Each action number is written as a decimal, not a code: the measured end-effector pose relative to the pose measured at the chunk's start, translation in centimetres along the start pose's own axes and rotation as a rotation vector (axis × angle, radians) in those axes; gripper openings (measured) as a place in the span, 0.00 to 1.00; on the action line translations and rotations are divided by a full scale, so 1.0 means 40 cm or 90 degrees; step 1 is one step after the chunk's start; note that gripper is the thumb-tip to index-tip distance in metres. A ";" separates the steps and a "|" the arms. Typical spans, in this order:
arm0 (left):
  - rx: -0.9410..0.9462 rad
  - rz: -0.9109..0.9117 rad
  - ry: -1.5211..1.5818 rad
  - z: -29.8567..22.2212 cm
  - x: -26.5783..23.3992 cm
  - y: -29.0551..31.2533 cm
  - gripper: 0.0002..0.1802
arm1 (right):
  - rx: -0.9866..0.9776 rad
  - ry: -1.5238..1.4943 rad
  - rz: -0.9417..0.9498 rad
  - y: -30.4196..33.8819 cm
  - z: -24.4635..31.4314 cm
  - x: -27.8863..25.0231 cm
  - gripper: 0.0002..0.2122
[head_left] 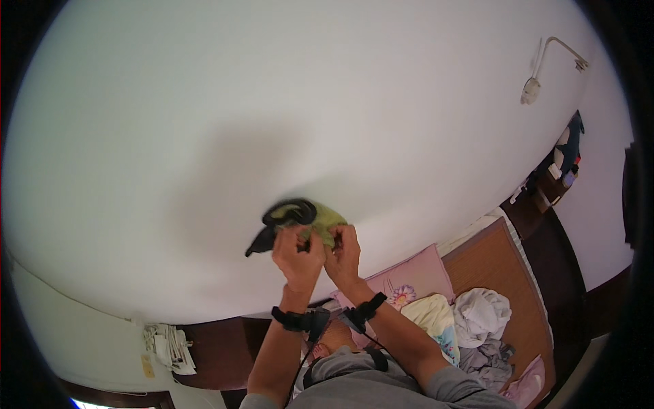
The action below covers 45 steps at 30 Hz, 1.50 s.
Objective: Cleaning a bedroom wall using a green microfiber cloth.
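Note:
A crumpled green and black fabric item is bunched up in front of the white wall, and its exact kind I cannot make out. My left hand is closed with its fingers pinching the near edge of the fabric, while a dark flap hangs out to the left of it. Close beside it, my right hand is closed on the green part. The fingertips of both hands are partly hidden in the folds. Black straps with small devices go round both wrists.
The white wall fills most of the view. Below right lies a bed with a brown mat, a pink pillow and crumpled bedding. A wall lamp hangs upper right; stacked papers lie lower left.

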<state>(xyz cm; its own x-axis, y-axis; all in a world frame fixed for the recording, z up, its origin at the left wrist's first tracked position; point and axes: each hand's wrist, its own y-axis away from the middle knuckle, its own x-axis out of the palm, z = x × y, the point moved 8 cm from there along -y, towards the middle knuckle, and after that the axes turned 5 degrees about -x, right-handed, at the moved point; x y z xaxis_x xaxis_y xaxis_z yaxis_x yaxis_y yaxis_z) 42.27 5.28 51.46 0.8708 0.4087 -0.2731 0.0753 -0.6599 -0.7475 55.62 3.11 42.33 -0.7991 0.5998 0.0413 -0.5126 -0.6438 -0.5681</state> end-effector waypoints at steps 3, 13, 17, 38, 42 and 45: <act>-0.024 0.045 0.011 0.022 0.047 0.059 0.06 | 0.062 -0.043 -0.008 0.069 -0.136 -0.009 0.13; 0.002 -0.033 0.077 -0.194 -0.041 -0.209 0.08 | -0.053 -0.111 -0.049 -0.188 0.214 -0.045 0.15; 0.067 -0.010 -0.014 -0.157 -0.034 -0.152 0.08 | -0.047 0.017 -0.004 -0.138 0.148 -0.031 0.15; 0.106 -0.089 0.020 -0.204 -0.186 -0.329 0.11 | -0.257 0.094 0.049 -0.241 0.378 0.056 0.14; 0.110 -0.060 0.047 -0.131 -0.173 -0.217 0.11 | -0.206 0.064 0.107 -0.140 0.292 0.059 0.15; 0.144 -0.102 0.057 -0.183 -0.225 -0.303 0.10 | -0.279 0.063 0.076 -0.204 0.391 0.073 0.13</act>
<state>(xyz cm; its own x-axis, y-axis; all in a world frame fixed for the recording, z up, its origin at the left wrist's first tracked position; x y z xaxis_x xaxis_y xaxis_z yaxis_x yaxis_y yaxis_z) 37.09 4.98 67.42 0.8969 0.4321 -0.0938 0.1134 -0.4298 -0.8958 52.56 2.69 59.94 -0.7994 0.5902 -0.1128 -0.2201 -0.4623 -0.8590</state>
